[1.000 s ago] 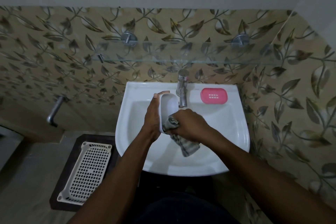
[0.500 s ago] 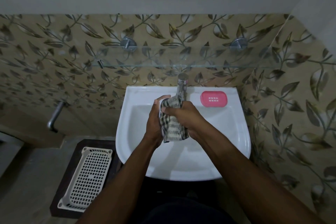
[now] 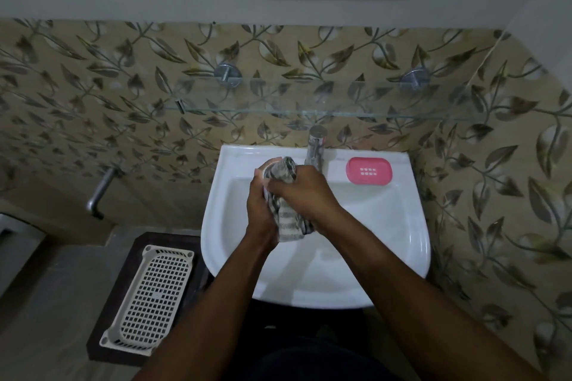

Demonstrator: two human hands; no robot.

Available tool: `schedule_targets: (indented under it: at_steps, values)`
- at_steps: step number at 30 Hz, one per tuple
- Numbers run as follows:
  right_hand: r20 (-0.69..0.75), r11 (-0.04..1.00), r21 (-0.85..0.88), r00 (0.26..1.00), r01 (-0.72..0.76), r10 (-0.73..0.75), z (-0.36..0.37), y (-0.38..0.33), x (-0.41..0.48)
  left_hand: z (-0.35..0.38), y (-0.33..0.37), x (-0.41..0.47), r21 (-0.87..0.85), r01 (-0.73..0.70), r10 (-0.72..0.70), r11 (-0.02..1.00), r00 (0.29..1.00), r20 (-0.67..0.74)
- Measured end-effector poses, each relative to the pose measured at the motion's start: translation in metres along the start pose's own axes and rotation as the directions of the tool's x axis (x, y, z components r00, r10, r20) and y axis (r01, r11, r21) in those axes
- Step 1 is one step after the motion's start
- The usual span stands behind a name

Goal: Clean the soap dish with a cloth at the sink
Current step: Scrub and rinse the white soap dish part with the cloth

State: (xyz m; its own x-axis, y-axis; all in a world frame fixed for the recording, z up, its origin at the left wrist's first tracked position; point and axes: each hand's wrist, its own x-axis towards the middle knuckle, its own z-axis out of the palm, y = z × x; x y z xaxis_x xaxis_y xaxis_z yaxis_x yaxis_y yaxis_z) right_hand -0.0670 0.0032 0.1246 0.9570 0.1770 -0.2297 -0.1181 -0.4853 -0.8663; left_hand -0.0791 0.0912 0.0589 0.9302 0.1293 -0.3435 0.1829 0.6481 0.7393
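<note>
Over the white sink (image 3: 399, 226), my left hand (image 3: 258, 206) holds a white soap dish (image 3: 265, 171) upright; only a sliver of its rim shows. A striped grey-and-white cloth (image 3: 286, 213) covers most of the dish. My right hand (image 3: 305, 192) grips the cloth and presses it against the dish. The cloth's loose end hangs below my hands. A pink slotted soap dish tray (image 3: 369, 171) lies on the sink's back ledge at the right.
A chrome tap (image 3: 316, 148) stands at the sink's back, just behind my right hand. A glass shelf (image 3: 309, 111) runs along the tiled wall above. A white perforated basket (image 3: 153, 297) rests on a dark stool at lower left. A metal pipe (image 3: 99, 192) juts from the left wall.
My right hand rose from the dish's lower end, where it held the cloth bunched, to its upper part. The cloth now covers the dish, which was bare a second ago.
</note>
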Motion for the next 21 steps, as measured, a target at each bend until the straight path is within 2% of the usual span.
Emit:
schedule_targets:
  at_steps: [3, 5, 6, 8, 9, 10, 12, 14, 16, 19, 21]
  values:
    - [-0.022, 0.967, -0.230, 0.993, 0.108, -0.116, 0.006, -0.001, -0.009, -0.007, -0.001, -0.002, -0.052, 0.012, -0.012, 0.999, 1.000, 0.000]
    - [0.021, 0.848, -0.478, 0.968, 0.228, -0.248, 0.000, -0.002, -0.013, -0.015, -0.001, -0.003, -0.089, 0.051, -0.045, 0.995, 0.997, 0.064]
    - [0.099, 0.719, -0.610, 0.932, 0.333, -0.348, -0.004, -0.001, -0.012, -0.020, 0.001, -0.003, -0.123, 0.097, -0.083, 0.988, 0.990, 0.115]
    - [0.321, 0.352, -0.762, 0.790, 0.543, -0.523, -0.014, 0.000, -0.009, -0.025, 0.009, -0.003, -0.168, 0.233, -0.196, 0.958, 0.958, 0.208]
    - [0.422, 0.200, -0.776, 0.728, 0.598, -0.540, -0.018, 0.001, -0.007, -0.026, 0.015, -0.003, -0.172, 0.281, -0.239, 0.944, 0.943, 0.234]
    - [0.512, 0.089, -0.767, 0.689, 0.636, -0.514, -0.022, 0.002, -0.005, -0.027, 0.021, -0.001, -0.169, 0.312, -0.265, 0.935, 0.931, 0.250]
    - [0.622, -0.059, -0.735, 0.638, 0.675, -0.453, -0.028, 0.005, -0.003, -0.026, 0.032, 0.000, -0.135, 0.337, -0.295, 0.932, 0.920, 0.259]
    - [0.662, -0.129, -0.721, 0.620, 0.681, -0.421, -0.031, 0.004, -0.001, -0.022, 0.038, -0.001, -0.087, 0.350, -0.318, 0.933, 0.913, 0.255]
    - [0.664, -0.116, -0.716, 0.619, 0.689, -0.420, -0.032, 0.001, -0.002, -0.020, 0.038, 0.000, -0.061, 0.341, -0.317, 0.938, 0.916, 0.245]
    - [0.591, -0.016, -0.758, 0.675, 0.653, -0.443, -0.027, 0.001, -0.007, -0.017, 0.034, 0.002, -0.072, 0.306, -0.283, 0.949, 0.933, 0.223]
    - [0.497, 0.105, -0.794, 0.739, 0.599, -0.455, -0.017, 0.004, -0.015, -0.014, 0.031, 0.003, -0.089, 0.310, -0.284, 0.947, 0.932, 0.227]
